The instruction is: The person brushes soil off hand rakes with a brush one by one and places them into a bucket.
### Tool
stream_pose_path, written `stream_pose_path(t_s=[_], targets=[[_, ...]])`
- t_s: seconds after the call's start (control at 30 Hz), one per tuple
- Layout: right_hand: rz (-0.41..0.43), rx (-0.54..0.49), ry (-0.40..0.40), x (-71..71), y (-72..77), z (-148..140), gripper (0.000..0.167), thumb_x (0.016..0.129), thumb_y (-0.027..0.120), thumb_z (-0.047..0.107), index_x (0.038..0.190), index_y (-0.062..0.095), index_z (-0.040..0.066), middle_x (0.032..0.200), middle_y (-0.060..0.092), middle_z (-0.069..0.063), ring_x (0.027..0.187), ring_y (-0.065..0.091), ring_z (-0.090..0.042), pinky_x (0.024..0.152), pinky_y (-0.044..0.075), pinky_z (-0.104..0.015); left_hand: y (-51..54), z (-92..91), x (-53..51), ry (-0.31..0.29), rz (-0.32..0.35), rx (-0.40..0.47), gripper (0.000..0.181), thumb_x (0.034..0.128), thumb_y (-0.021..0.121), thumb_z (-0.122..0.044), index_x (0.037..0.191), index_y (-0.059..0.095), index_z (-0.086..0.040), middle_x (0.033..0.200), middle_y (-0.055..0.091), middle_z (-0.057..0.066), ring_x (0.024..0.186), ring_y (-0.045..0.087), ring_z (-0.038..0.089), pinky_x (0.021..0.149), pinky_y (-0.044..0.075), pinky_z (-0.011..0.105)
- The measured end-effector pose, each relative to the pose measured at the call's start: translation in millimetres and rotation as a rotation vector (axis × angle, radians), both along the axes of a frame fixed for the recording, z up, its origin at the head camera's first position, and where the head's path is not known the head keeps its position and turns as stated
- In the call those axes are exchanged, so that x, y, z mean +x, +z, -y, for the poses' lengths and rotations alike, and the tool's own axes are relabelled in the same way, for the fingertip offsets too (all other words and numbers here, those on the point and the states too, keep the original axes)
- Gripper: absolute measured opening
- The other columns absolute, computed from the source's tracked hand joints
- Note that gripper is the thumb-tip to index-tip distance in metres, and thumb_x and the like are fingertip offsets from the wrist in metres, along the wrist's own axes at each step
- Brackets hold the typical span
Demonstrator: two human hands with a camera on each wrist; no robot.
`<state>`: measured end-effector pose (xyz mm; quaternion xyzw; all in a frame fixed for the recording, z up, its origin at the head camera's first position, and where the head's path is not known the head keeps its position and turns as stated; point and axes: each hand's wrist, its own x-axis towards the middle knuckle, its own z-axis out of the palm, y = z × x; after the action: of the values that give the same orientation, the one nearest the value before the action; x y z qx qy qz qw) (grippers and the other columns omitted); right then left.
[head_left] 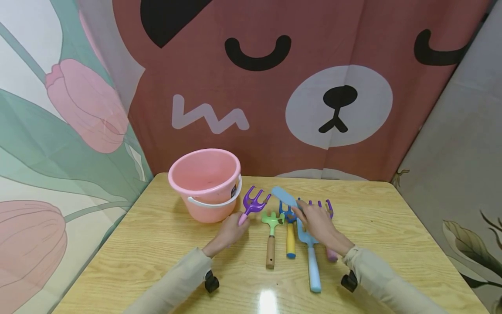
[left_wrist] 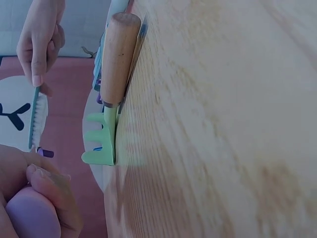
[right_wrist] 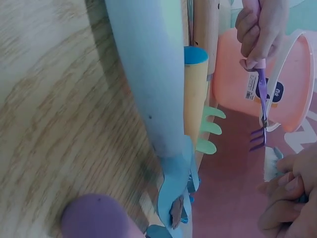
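Bear-print cloth (head_left: 260, 104) backs the wooden table (head_left: 133, 257). Hands apart, the left hand (head_left: 231, 231) grips the purple fork (head_left: 252, 206) by its handle; the right hand (head_left: 319, 220) pinches a blue brush (head_left: 284, 196), presumably so its bristles (left_wrist: 41, 119) face the tines; I cannot tell whether they touch. Fork's long axis runs away from the person, slanting right; the brush points left. A green fork (head_left: 272, 230) lies between, a pink bucket (head_left: 205, 214) stands left.

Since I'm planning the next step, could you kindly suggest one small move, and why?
Probably sweep the blue brush across the purple fork that the left hand grips: brown spots show on its tines, and the right hand holds the brush close by.
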<state>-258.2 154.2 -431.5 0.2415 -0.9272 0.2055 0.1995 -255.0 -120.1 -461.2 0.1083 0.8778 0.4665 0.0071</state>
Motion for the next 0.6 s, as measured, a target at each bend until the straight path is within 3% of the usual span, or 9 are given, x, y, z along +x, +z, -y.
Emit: stream_pose_path(t_s=[0.3,0.6], targets=[[0.065,-0.033,0.170,3.7,0.1,8.1,0.028,0.100,0.060,0.019,0.114,0.066,-0.006,0.055,0.040,0.012,0.043,0.030,0.001,0.039,0.031,-0.018,1.9,-1.3,-0.5,-0.016,-0.016,-0.020,0.016,0.0950,0.057,-0.010,0.080,0.055,-0.006,0.060,0.045,-0.001,0.040,0.040,0.009,0.032,0.033,0.021],[0.046,-0.026,0.148,3.4,-3.8,4.5,0.031,0.098,0.063,0.017,0.118,0.066,-0.007,0.052,0.035,0.012,0.040,0.024,0.002,0.038,0.027,-0.015,4.7,-4.7,1.8,-0.016,-0.045,-0.058,0.017,0.0952,0.058,-0.010,0.079,0.055,-0.007,0.060,0.044,-0.002,0.042,0.041,0.009,0.034,0.034,0.021]])
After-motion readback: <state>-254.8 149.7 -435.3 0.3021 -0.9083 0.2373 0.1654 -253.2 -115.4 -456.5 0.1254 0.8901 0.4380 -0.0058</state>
